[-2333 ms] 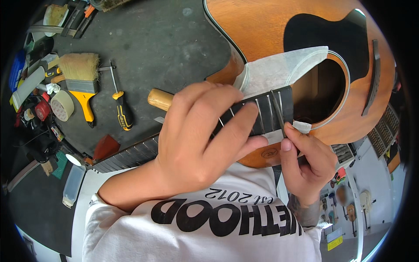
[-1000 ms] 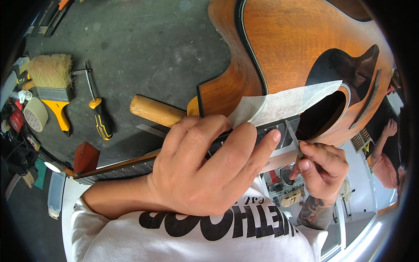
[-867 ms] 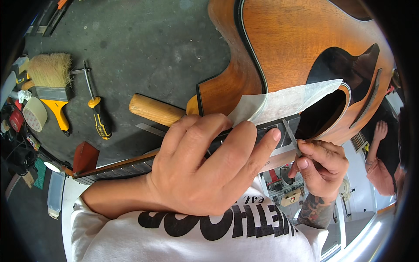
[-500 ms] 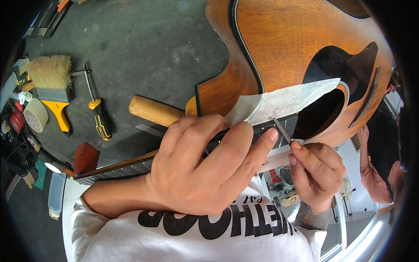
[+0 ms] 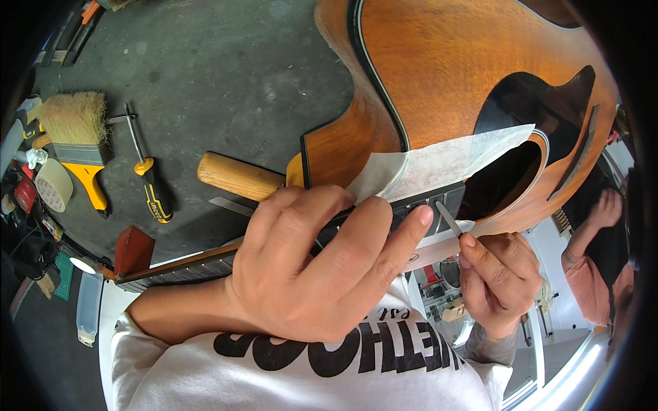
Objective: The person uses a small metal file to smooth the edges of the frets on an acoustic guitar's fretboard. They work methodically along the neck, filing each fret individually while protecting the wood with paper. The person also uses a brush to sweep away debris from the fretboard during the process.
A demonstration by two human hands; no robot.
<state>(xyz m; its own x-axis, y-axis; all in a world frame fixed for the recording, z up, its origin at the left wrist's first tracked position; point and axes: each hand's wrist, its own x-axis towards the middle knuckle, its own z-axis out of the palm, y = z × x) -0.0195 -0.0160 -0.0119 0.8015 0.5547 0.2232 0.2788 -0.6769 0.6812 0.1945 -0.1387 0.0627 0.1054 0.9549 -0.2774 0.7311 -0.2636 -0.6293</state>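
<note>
An acoustic guitar (image 5: 439,75) with an orange-brown wooden top lies before me, its neck pointing left. My left hand (image 5: 308,264) rests across the dark fretboard (image 5: 449,198), fingers bent and spread, with the index finger reaching toward the last frets. Its thumb is out of sight. Between the thumb and fingers of my right hand (image 5: 504,277) is a small narrow metal file (image 5: 449,219), pinched near its lower end. The file's tip is at the fretboard's end, near the soundhole (image 5: 507,178). Pale masking tape (image 5: 439,168) covers the top alongside the fretboard.
On the dark bench mat (image 5: 226,75) lie a wide paintbrush (image 5: 86,164), a screwdriver (image 5: 149,178), a tape roll (image 5: 55,185) and a wooden handle (image 5: 240,175). A reddish-brown block (image 5: 133,250) stands by the neck. Another person's arm (image 5: 589,240) is at the far right.
The file's tip has shifted slightly toward me along the fretboard's end. My left hand stays nearly in place. At the right, the other person's hand has risen.
</note>
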